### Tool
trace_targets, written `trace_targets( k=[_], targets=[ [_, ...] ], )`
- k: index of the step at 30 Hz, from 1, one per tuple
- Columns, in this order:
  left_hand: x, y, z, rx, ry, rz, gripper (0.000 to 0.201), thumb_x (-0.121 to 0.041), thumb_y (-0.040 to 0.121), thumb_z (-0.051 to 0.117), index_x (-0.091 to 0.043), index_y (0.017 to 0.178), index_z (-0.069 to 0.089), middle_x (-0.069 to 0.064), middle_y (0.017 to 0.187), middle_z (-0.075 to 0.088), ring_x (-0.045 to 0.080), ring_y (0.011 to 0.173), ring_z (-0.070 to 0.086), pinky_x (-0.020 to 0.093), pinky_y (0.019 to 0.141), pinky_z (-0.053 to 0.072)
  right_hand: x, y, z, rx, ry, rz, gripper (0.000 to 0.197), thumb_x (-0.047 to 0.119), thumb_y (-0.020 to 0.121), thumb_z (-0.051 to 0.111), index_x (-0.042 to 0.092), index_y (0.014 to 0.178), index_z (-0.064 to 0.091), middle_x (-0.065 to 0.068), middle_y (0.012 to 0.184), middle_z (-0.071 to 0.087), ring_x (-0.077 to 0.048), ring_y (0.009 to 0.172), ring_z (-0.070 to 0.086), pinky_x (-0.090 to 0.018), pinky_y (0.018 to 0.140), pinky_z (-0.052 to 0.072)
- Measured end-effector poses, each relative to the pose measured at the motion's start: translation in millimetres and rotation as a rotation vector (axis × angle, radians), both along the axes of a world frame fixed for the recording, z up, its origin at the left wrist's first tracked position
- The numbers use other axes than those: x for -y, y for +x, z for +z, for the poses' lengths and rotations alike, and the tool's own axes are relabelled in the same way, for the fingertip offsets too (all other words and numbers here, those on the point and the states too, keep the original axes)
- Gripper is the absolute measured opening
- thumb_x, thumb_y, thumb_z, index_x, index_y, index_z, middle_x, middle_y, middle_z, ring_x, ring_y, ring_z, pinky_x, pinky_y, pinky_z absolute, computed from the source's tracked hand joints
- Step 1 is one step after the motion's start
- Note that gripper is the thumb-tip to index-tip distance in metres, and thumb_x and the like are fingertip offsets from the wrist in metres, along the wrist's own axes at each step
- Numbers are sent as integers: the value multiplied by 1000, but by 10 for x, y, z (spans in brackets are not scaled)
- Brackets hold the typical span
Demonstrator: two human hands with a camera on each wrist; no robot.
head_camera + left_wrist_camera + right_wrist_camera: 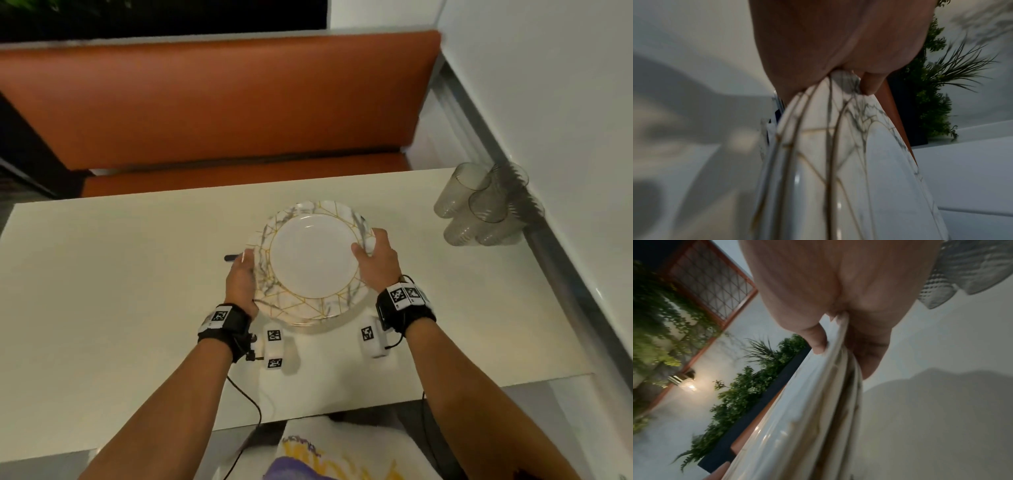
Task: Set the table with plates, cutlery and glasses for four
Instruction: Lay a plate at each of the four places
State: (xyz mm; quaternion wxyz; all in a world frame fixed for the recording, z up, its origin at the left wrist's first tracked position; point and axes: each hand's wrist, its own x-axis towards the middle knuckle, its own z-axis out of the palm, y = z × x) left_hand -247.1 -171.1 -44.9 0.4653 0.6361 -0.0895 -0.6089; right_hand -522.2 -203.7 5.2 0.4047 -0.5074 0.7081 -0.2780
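Note:
A stack of white plates (313, 260) with grey marbling and gold lines hovers just above the middle of the cream table (120, 291). My left hand (241, 281) grips the stack's left rim, thumb on top. My right hand (376, 255) grips the right rim, thumb over the edge. The left wrist view shows several stacked plate rims (818, 162) under my thumb (869, 84). From the right wrist, the plate edges (818, 402) sit pinched between thumb (818, 340) and fingers. A dark cutlery handle (233, 257) pokes out behind my left hand. Several clear ribbed glasses (479, 205) lie clustered at the table's far right.
An orange bench seat (219, 102) runs along the table's far side. A white wall with a metal ledge (548, 240) borders the right edge. Green plants (748, 394) in a dark planter stand beyond the bench. My lap with a patterned cloth (342, 452) is at the near edge.

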Motion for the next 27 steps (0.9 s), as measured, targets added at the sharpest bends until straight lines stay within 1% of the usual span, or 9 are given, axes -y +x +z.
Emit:
trace_targets(
  k=[3,6,8,11,13,15,17,23,27],
  targets=[
    [-38,36,242,176,-45,96,54,-57,98,55,-22,139,58,3,130,68,25,113,67,49,100,54,101,59,93,-20,-35,-19,41,26,101,54,11,138,43,-11,103,63,-26,84,60,-27,62,42],
    [-85,122,207,265,-100,161,37,-43,106,50,-18,131,63,4,123,70,17,99,66,31,83,55,299,-111,147,39,-82,-171,33,20,99,53,12,130,52,-9,108,65,-26,92,62,-33,72,50],
    [-125,170,204,320,-108,220,37,-42,107,50,-17,131,63,6,120,70,18,97,65,27,77,52,438,-300,123,120,-83,-277,32,20,95,53,14,127,56,-9,112,66,-27,98,62,-40,82,53],
    [-164,283,151,401,-101,315,48,-58,98,52,-22,128,64,23,121,69,24,91,60,41,82,56,643,-610,-47,210,-74,-411,36,15,90,51,12,125,59,-10,113,65,-28,102,61,-40,87,50],
    [-174,353,145,424,-77,368,52,-61,94,52,-25,129,63,23,113,68,25,89,58,51,85,57,760,-761,-222,287,-12,-507,40,13,88,52,11,127,59,-8,116,65,-29,107,62,-41,92,54],
    [-188,391,211,436,-76,429,46,-56,99,51,-23,128,64,14,99,65,24,83,58,41,75,55,843,-823,-417,313,68,-552,38,11,90,55,12,128,57,-6,113,64,-29,103,63,-47,92,56],
    [-188,438,252,493,-63,503,45,-54,100,50,-21,127,66,15,100,68,24,80,60,36,69,53,918,-807,-587,320,136,-559,47,10,89,56,16,135,52,-7,118,63,-29,102,63,-51,91,57],
    [-198,588,281,589,26,664,57,-69,85,51,-27,118,69,18,114,73,42,104,70,55,88,61,1033,-708,-907,246,283,-522,54,16,87,52,16,141,47,-11,127,63,-32,106,64,-47,92,56],
    [-200,531,367,573,1,705,56,-63,89,50,-20,119,68,7,88,65,25,71,58,38,65,51,1025,-687,-850,100,300,-464,54,18,93,55,10,145,42,-10,128,57,-34,111,61,-34,83,48]
  ],
)
